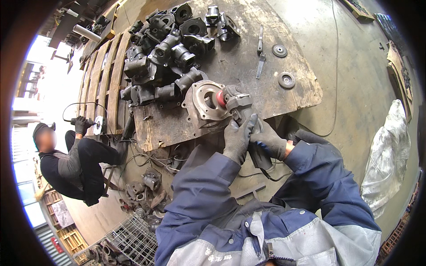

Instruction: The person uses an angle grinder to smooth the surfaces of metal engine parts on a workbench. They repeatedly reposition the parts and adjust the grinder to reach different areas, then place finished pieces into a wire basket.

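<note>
As both gloved hands, left hand (pixel 236 139) and right hand (pixel 271 141), close firmly around the grinder (pixel 240 105), presumably to steady it, its red disc (pixel 220 98) sits at the pale casting's (pixel 206 116) opening; contact is unclear. The casting rests at the table's (pixel 301 95) near edge, likely for reach, beside piled black castings (pixel 165 52).

Grinder (pixel 240 105): mid-body partly covered by left hand (pixel 238 138), right hand (pixel 271 141) | Red wheel (pixel 220 98): partly behind grinder | Co-worker (pixel 62 162): face blurred | Jacket (pixel 288 226): cropped at lower edge
</note>
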